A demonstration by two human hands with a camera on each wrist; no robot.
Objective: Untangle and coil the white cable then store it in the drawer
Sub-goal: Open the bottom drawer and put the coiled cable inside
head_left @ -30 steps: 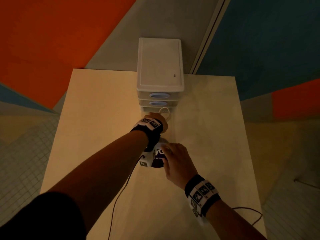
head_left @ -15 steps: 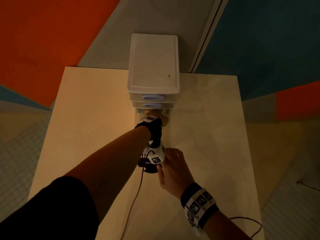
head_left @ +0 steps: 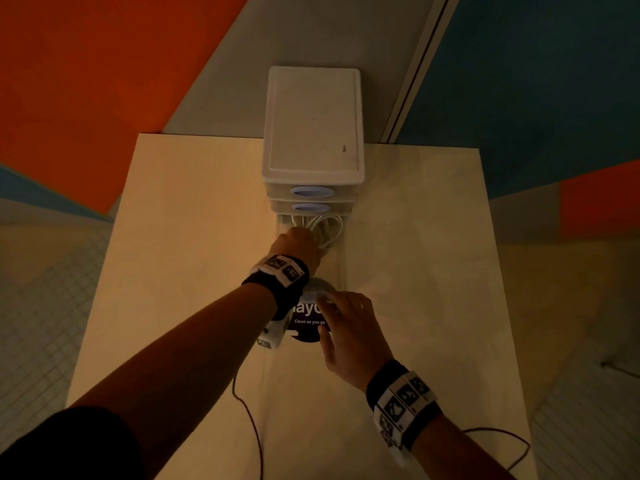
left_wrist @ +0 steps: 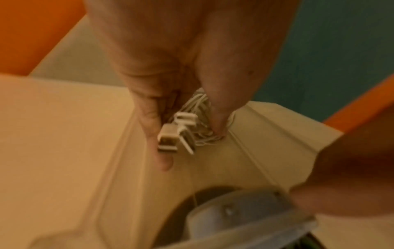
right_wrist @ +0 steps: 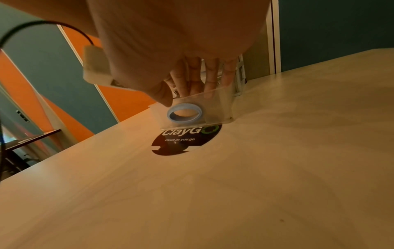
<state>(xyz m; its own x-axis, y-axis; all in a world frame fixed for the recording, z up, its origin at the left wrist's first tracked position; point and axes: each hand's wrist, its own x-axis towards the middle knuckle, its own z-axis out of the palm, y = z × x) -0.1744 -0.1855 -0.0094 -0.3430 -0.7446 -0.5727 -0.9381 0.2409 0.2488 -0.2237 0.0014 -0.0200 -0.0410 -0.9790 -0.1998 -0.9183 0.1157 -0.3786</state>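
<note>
Now we are easing the coiled white cable (head_left: 323, 226) into the open drawer (right_wrist: 215, 107), its loops showing more fully than a second ago, our left hand (head_left: 296, 242) pinching the bundle, our right hand (head_left: 349, 323) gripping the drawer front, so storing is seemingly nearing completion.

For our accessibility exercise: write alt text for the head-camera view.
A left hand holds a coiled white cable in the open bottom drawer of a white unit on a table. The right hand grips the drawer's front.
</note>
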